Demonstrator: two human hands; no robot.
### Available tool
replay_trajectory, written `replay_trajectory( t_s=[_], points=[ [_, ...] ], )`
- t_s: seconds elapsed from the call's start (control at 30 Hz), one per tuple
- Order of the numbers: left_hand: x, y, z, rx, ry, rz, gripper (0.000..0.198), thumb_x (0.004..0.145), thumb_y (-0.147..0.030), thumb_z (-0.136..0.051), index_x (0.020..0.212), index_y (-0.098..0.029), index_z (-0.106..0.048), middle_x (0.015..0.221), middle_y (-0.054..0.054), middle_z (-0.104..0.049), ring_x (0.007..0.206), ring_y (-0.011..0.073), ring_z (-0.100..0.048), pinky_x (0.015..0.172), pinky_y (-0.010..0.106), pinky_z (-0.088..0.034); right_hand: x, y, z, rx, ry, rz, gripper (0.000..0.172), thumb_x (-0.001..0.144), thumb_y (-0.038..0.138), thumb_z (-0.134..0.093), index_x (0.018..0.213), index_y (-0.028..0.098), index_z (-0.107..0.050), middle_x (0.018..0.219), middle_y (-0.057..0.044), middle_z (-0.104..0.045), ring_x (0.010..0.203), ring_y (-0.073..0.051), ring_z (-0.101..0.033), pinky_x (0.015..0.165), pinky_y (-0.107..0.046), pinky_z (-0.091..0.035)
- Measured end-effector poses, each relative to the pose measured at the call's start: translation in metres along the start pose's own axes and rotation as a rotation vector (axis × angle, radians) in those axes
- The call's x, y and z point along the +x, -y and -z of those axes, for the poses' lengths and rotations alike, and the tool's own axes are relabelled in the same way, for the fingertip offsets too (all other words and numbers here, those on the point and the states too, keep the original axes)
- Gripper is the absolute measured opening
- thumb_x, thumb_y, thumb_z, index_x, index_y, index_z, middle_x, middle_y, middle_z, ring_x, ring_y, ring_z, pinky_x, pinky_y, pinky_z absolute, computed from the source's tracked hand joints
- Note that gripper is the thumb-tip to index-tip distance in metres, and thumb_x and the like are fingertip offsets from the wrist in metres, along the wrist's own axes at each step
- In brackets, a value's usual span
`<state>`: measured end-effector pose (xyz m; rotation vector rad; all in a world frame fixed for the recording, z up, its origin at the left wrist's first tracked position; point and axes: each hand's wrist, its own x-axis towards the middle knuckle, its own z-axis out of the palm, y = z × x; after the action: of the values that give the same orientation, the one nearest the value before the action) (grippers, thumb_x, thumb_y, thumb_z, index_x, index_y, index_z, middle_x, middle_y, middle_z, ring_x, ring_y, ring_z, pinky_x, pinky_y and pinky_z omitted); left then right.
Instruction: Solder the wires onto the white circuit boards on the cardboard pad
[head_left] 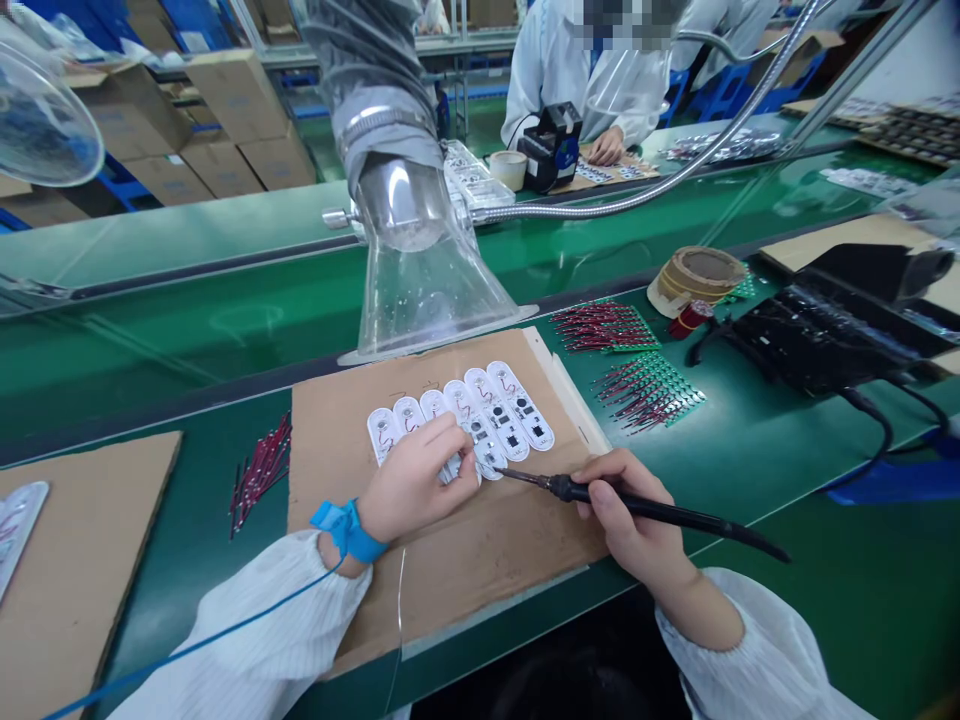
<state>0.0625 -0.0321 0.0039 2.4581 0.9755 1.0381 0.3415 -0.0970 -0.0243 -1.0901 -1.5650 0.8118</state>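
My left hand (416, 480) presses its fingertips onto a joined panel of white circuit boards (499, 415), which lies on a brown cardboard sheet (457, 570). What lies under those fingers is hidden. My right hand (626, 515) grips a black soldering iron (675, 518) like a pen. Its metal tip reaches the panel's near edge, next to my left fingertips. A blue antistatic wrist strap (349, 530) circles my left wrist, and its thin blue cord (202, 640) runs down to the lower left.
Green boards bristling with red-wired pins (626, 390) lie to the right of the cardboard. A loose bundle of red wires (260, 475) lies to its left. Beyond stand a clear fume hood (424, 290), a tape roll (697, 280) and a black soldering station (825, 335). A co-worker (577, 90) works across the belt.
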Motion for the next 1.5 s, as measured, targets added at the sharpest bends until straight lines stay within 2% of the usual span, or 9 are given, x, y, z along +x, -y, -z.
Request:
replay_trajectory(
  t_s=[0.23, 0.43, 0.63, 0.7, 0.77, 0.93, 1.1, 1.27, 1.5],
  points=[
    [0.0, -0.009, 0.006, 0.073, -0.191, 0.01, 0.014, 0.104, -0.01, -0.059, 0.094, -0.02, -0.061, 0.073, -0.005, -0.048, 0.063, 0.0122, -0.045, 0.059, 0.025, -0.036, 0.008, -0.001, -0.004, -0.062, -0.01, 0.063, 0.015, 0.116, 0.038, -0.057, 0.123, 0.03, -0.068, 0.083, 0.002, -0.068, 0.07, -0.016, -0.068, 0.067, -0.028, -0.056],
    [0.005, -0.038, 0.005, -0.067, 0.051, -0.038, 0.018, 0.114, -0.022, -0.054, 0.104, -0.02, -0.068, 0.079, -0.002, -0.06, 0.064, 0.0116, -0.051, 0.06, 0.024, -0.042, 0.023, 0.025, -0.03, -0.443, 0.064, 0.335, 0.017, 0.112, 0.038, -0.065, 0.107, 0.026, -0.076, 0.089, -0.003, -0.063, 0.085, -0.02, -0.063, 0.072, -0.031, -0.054],
    [-0.019, -0.052, 0.029, -0.246, 0.177, 0.449, 0.018, 0.112, -0.03, -0.056, 0.1, -0.022, -0.065, 0.078, -0.003, -0.062, 0.063, 0.0109, -0.056, 0.058, 0.021, -0.046, 0.023, 0.02, -0.033, -0.495, 0.086, 0.378, 0.026, 0.11, 0.022, -0.062, 0.085, 0.024, -0.07, 0.085, -0.002, -0.053, 0.083, -0.02, -0.054, 0.07, -0.029, -0.049],
    [-0.033, -0.045, 0.044, -0.249, 0.223, 0.506, 0.02, 0.112, -0.03, -0.055, 0.096, -0.021, -0.064, 0.078, -0.002, -0.064, 0.064, 0.011, -0.057, 0.057, 0.02, -0.046, 0.024, 0.013, -0.027, -0.496, 0.103, 0.365, 0.024, 0.11, 0.021, -0.062, 0.088, 0.024, -0.072, 0.084, -0.003, -0.055, 0.083, -0.02, -0.056, 0.069, -0.03, -0.051],
    [-0.044, -0.029, 0.056, -0.184, 0.211, 0.384, 0.018, 0.109, -0.026, -0.057, 0.094, -0.021, -0.065, 0.078, -0.002, -0.064, 0.063, 0.0107, -0.055, 0.056, 0.021, -0.044, 0.024, 0.008, -0.022, -0.454, 0.147, 0.359, 0.018, 0.11, 0.021, -0.063, 0.099, 0.027, -0.076, 0.085, -0.002, -0.06, 0.083, -0.02, -0.061, 0.072, -0.031, -0.055],
    [-0.051, 0.022, 0.061, -0.031, -0.159, 0.245, 0.012, 0.102, -0.016, -0.06, 0.091, -0.021, -0.06, 0.072, -0.005, -0.053, 0.058, 0.0091, -0.045, 0.054, 0.021, -0.037, 0.013, 0.004, -0.021, -0.175, 0.019, 0.193, 0.032, 0.111, 0.028, -0.066, 0.142, 0.031, -0.059, 0.102, -0.005, -0.08, 0.091, -0.022, -0.081, 0.086, -0.038, -0.067],
    [-0.05, 0.033, 0.051, -0.037, -0.062, 0.255, 0.011, 0.101, -0.02, -0.06, 0.089, -0.021, -0.059, 0.068, -0.007, -0.048, 0.056, 0.0092, -0.041, 0.054, 0.021, -0.036, -0.001, -0.001, -0.016, -0.014, -0.067, 0.053, 0.02, 0.106, 0.032, -0.075, 0.121, 0.027, -0.063, 0.095, -0.004, -0.083, 0.086, -0.021, -0.084, 0.076, -0.032, -0.069],
    [-0.05, 0.028, 0.052, -0.017, 0.018, 0.258, 0.013, 0.1, -0.023, -0.057, 0.087, -0.02, -0.058, 0.066, -0.007, -0.045, 0.056, 0.0095, -0.041, 0.056, 0.022, -0.036, 0.002, -0.001, -0.011, 0.033, -0.198, 0.036, 0.016, 0.11, 0.035, -0.067, 0.099, 0.025, -0.064, 0.073, 0.002, -0.072, 0.063, -0.016, -0.072, 0.06, -0.027, -0.059],
    [-0.047, 0.029, 0.052, 0.009, -0.007, 0.232, 0.011, 0.1, -0.019, -0.058, 0.089, -0.021, -0.057, 0.066, -0.008, -0.045, 0.056, 0.0093, -0.043, 0.056, 0.021, -0.037, -0.001, 0.0, -0.007, -0.138, -0.06, 0.081, 0.015, 0.105, 0.031, -0.07, 0.093, 0.025, -0.064, 0.077, 0.001, -0.068, 0.059, -0.015, -0.066, 0.054, -0.027, -0.053]
  ],
)
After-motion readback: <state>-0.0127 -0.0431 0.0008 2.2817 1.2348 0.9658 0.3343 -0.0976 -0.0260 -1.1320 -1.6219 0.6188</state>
